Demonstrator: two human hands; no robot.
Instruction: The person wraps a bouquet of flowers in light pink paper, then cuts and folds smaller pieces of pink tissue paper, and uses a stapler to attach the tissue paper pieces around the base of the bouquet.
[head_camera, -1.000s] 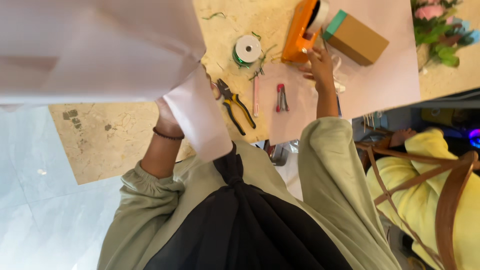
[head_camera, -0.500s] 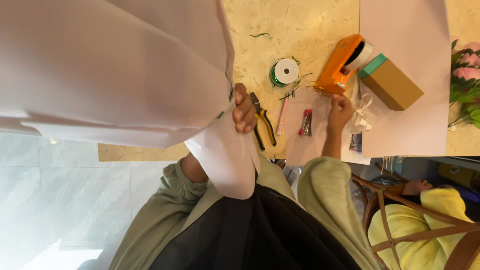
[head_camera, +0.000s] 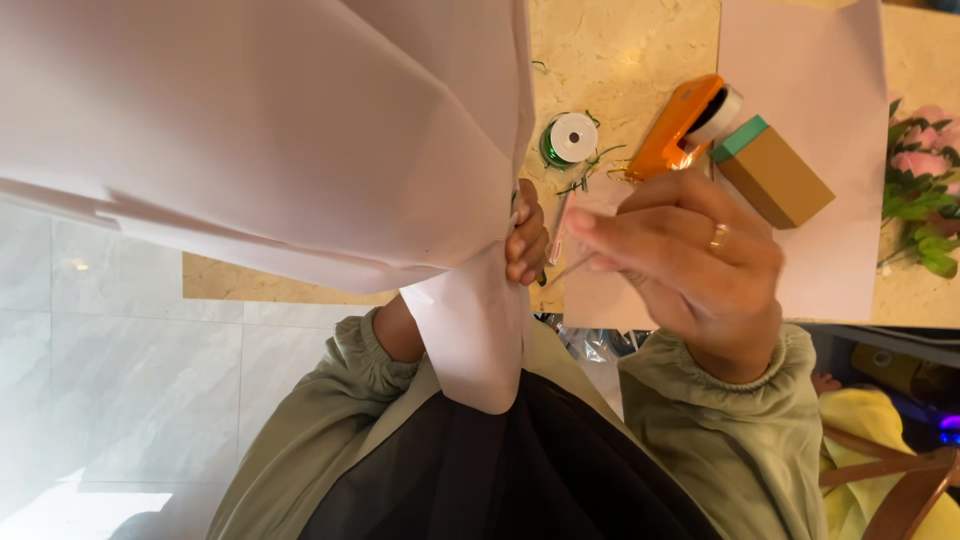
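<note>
1. The big pale sheet of paper (head_camera: 300, 130) was lifted off the table and hung close under the camera, filling the upper left of my view. Its lower corner drooped down against the dark apron.
2. The left hand (head_camera: 527, 240) was clamped on the sheet's right edge, fingers curled over the fold, at the front edge of the table (head_camera: 620, 50).
3. The right hand (head_camera: 690, 265) hovered just beside it, apart from the paper. Its fingers were drawn together, and it seemed to pinch a thin strand (head_camera: 568, 271) that slanted toward the left hand. I could not see exactly where the fingertips met.
4. My judgement was that the sheet needed a firm grip near the fold and no slack, since its loose bulk blocked most of my sight of the table. The strand needed a light pinch so it would not bend.
5. Beyond the hands lay a green wire spool (head_camera: 570, 138), an orange tape dispenser (head_camera: 680, 125) and a brown box with a green end (head_camera: 775, 178). The box rested on a flat pink sheet (head_camera: 810, 90).
6. Pink flowers (head_camera: 925, 150) lay at the far right.
7. Open room was the bare stone between the spool and the lifted paper. The right side was crowded, and a wooden chair (head_camera: 900, 490) stood close by the right elbow.
</note>
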